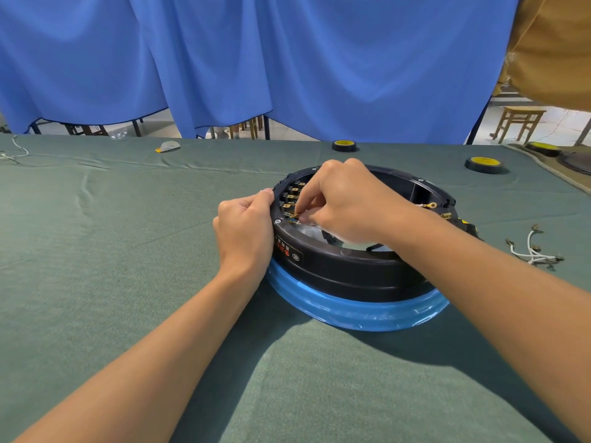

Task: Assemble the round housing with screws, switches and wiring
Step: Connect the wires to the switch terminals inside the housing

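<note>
The round black housing (345,266) with a blue film-wrapped lower rim (358,310) lies on the green cloth table (112,251). My left hand (244,228) grips its left outer wall, thumb on the top edge. Inside that wall sits a column of brass switch terminals (292,195). My right hand (348,201) reaches over the housing and pinches a brass wire connector (298,215) against the lowest terminal. A white wire runs under that hand, mostly hidden. Loose ring and spade terminals (431,206) rest on the right rim.
A bundle of white wires with brass ends (532,249) lies right of the housing. Two black tape rolls with yellow cores (344,144) (483,164) sit at the back. A small clear bag (169,146) and a white cord (14,151) lie far left. Blue curtains hang behind.
</note>
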A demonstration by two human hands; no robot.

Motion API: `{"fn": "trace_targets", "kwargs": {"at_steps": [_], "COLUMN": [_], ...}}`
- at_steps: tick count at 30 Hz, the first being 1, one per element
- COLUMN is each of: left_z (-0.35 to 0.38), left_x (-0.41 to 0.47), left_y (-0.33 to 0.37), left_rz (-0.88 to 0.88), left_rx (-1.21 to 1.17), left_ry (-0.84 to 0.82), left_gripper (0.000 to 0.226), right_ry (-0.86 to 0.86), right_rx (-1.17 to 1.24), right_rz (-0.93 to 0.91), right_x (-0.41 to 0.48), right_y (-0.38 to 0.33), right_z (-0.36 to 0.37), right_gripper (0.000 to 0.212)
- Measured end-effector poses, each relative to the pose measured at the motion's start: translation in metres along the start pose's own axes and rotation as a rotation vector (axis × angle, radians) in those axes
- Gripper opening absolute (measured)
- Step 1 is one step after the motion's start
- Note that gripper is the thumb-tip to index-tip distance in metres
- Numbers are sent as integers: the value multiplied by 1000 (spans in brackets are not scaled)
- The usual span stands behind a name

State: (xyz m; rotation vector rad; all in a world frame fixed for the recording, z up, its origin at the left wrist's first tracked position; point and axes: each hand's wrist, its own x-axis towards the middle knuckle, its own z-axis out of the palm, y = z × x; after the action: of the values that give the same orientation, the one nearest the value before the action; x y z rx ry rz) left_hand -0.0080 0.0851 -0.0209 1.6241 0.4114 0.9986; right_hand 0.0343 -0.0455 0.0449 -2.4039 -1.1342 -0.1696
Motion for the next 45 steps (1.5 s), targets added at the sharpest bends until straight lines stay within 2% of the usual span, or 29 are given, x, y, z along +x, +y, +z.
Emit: {"fn": "trace_targets", "kwargs": {"at_steps": [24,45], "left_z": [0,-3], "left_x": [0,-7], "left_y": [-3,9], "left_rz": [63,-37], "left_rx": [79,155], "left_ry": [14,-43], "left_gripper": [51,55], "right_ry": [53,54], "right_rx": [-9,-20], "right_rz": [0,-13], "right_x": [0,-3], "right_y": [2,-4], "right_z": [1,2], "right_gripper": [12,13]}}
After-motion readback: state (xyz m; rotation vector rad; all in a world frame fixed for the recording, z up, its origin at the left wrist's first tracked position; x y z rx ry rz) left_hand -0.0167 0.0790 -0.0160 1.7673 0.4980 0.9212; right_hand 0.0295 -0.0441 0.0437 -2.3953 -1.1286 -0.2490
